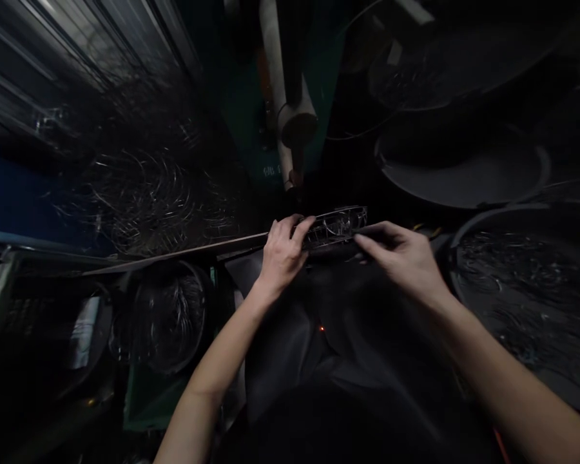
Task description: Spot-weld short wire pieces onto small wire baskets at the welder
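Lap: a dark apron or cloth (319, 335) fills the lower middle of the frame, spread over the person's knees, seemingly as a guard under the work.
Left hand: the left hand (281, 252) sits just left of centre, palm down, its fingers (303, 227) curled over the near end of a bundle of thin wire rings; the grip is narrow and closed on the bundle, which steadies that end.
Right hand: the right hand (406, 254) comes in from the right of centre, thumb and forefinger pinched together at the bundle's lower edge; whether they hold a single ring or only press against the stack is too dark to tell.
Bundle of wire rings: the bundle of wire rings (341, 224) lies at mid-frame between the two hands, held edge-on and level, resting on or just above a long dark bar, so the rings stay aligned.
Bar: the bar (183, 253) runs from the left toward the centre and appears to act as a rest.
Bins: a round bin (171, 316) at lower left and a large tub (526, 290) at right both hold loose wire loops, within arm's reach.
Far pile: a tangled heap of wire (145, 187) lies at upper left.
Post: a pale post (290, 103) stands at top centre.
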The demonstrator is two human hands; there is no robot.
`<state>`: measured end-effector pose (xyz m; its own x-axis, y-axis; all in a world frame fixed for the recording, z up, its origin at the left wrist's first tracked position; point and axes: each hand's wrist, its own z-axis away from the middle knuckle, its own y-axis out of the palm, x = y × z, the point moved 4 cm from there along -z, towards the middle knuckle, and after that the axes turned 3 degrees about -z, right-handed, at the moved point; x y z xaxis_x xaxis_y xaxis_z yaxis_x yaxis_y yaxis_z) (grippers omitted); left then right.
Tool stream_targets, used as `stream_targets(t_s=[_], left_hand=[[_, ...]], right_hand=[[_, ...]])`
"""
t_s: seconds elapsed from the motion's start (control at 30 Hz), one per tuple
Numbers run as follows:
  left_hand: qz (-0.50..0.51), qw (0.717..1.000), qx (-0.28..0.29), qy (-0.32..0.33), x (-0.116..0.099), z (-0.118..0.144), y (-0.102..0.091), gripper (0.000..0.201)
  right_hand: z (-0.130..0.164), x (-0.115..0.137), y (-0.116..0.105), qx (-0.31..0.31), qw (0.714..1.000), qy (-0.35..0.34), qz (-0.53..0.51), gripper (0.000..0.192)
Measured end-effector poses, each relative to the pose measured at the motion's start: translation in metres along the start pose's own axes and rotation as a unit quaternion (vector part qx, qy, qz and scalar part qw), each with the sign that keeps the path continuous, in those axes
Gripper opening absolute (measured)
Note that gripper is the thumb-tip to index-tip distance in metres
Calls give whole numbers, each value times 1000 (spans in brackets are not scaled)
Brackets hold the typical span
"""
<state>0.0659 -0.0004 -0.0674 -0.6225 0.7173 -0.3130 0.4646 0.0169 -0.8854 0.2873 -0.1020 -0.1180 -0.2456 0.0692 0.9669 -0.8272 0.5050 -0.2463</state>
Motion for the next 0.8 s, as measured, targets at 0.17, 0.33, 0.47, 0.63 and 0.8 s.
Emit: stream_targets(t_s=[0.17, 0.33, 0.47, 0.63, 0.8], left_hand=[[-52, 999, -3, 9, -4, 5, 5, 52], [-84, 996, -11, 14, -7, 6, 8, 49], [-88, 995, -37, 6, -10, 3, 8, 46], [-56, 998, -38, -11, -10, -1, 9, 48], [-44, 997, -53, -22, -7, -3, 14, 48]], right_hand=[[-14, 44, 55, 46, 996, 28, 71, 29], [-17, 64, 66, 6, 993, -11, 114, 23], [-11, 66, 74, -31, 992, -83, 92, 21], [-11, 64, 80, -95, 975, -158, 122, 17], [-19, 63, 84, -120, 960, -200, 156, 16]])
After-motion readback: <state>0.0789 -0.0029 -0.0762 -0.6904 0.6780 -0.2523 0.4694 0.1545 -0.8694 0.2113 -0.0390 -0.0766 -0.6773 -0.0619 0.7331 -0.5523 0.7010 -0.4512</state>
